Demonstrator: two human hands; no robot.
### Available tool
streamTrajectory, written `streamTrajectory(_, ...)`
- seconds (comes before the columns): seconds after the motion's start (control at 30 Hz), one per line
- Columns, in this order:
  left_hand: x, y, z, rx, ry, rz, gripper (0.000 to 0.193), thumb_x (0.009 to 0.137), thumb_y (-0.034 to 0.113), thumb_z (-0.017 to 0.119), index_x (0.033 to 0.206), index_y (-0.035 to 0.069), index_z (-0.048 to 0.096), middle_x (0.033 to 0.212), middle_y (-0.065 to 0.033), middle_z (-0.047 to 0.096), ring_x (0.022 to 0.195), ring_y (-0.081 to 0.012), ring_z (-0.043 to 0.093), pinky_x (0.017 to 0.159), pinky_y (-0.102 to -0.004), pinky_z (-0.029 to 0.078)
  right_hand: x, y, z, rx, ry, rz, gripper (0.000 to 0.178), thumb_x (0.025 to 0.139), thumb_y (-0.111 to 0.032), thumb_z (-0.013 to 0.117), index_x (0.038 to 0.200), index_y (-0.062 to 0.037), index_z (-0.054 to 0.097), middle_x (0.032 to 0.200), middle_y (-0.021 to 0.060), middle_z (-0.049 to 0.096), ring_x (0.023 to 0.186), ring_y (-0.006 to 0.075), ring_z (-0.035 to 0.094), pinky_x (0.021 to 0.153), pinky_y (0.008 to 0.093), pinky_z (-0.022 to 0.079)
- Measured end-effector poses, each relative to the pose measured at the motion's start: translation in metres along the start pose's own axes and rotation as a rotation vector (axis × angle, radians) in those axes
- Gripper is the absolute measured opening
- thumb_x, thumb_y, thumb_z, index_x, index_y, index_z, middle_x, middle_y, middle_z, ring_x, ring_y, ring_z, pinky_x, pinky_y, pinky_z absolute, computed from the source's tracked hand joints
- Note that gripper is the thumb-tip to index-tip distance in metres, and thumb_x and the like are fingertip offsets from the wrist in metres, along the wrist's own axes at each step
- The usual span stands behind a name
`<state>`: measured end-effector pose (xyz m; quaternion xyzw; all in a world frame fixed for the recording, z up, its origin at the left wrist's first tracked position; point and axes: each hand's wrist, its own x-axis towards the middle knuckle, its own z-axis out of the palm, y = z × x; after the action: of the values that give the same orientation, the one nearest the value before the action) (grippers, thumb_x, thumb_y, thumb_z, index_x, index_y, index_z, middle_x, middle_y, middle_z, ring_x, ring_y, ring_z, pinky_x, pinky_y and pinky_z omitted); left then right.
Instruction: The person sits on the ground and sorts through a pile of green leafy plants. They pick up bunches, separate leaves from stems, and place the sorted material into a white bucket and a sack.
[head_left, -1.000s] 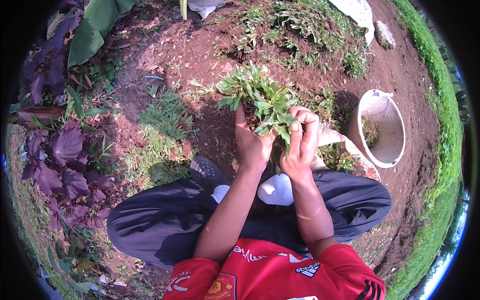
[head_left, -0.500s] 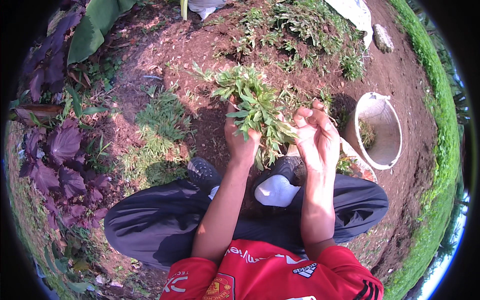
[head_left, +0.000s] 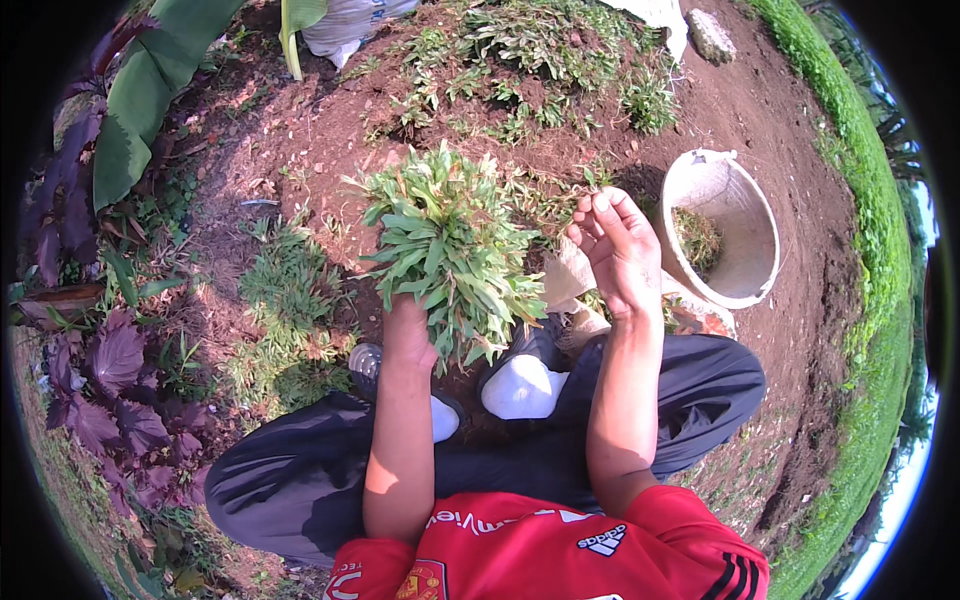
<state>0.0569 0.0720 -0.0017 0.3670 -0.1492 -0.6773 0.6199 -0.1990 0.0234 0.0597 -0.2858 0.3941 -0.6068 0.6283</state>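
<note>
A thick bunch of leafy green plants (head_left: 445, 250) is gripped in my left hand (head_left: 407, 335), whose fingers are mostly hidden under the leaves. To the right of it, my right hand (head_left: 622, 255) is raised with thumb and fingertips pinched together. A thin brownish wisp shows at those fingertips, too small to name. Below my right hand, a pale cloth-like piece (head_left: 566, 278) lies near my feet.
On the right stands a whitish bucket (head_left: 762, 205) with some plant matter inside. More leafy plants lie on a soil mound (head_left: 540, 60) ahead and in a heap (head_left: 290, 285) at left. Purple-leaved plants (head_left: 115, 370) grow at far left. A stone (head_left: 711, 37) sits far right.
My left hand has moved left and turned, so the bunch shows fuller, leaves toward me. My right hand has come away from the bunch, its fingers drawn into a pinch.
</note>
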Motion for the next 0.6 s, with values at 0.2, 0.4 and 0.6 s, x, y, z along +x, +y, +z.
streamTrajectory(0.2, -0.009, 0.0, -0.002, -0.173, -0.084, -0.149, 0.047, 0.094, 0.02, 0.073, 0.137, 0.007, 0.06, 0.124, -0.0069, 0.069, 0.111, -0.0217, 0.07, 0.09, -0.0403, 0.061, 0.005, -0.052, -0.112, -0.931, 0.946, -0.294, 0.02, 0.095, -0.017, 0.076, 0.114, -0.0102, 0.077, 0.099, 0.005, 0.075, 0.089, 0.0134, 0.07, 0.084, 0.0307, 0.057)
streamTrajectory(0.4, -0.011, -0.006, 0.006, -0.222, -0.041, -0.155, 0.036, 0.098, 0.019, 0.063, 0.13, 0.003, 0.062, 0.117, -0.01, 0.071, 0.102, -0.024, 0.072, 0.084, -0.0415, 0.062, 0.003, -0.038, -0.073, -1.119, 0.523, -0.52, 0.032, 0.096, -0.015, 0.074, 0.128, -0.0072, 0.072, 0.118, 0.0117, 0.077, 0.113, 0.019, 0.071, 0.098, 0.0354, 0.053)
streamTrajectory(0.6, -0.003, 0.014, 0.009, -0.413, -0.072, -0.116, 0.042, 0.097, 0.027, 0.062, 0.13, 0.0, 0.063, 0.119, -0.0154, 0.071, 0.102, -0.0279, 0.073, 0.087, -0.0457, 0.063, -0.012, -0.019, 0.046, -0.862, -0.543, -0.293, 0.061, 0.074, -0.021, 0.09, 0.13, -0.0098, 0.069, 0.148, 0.0146, 0.058, 0.137, 0.0314, 0.055, 0.115, 0.0443, 0.042)
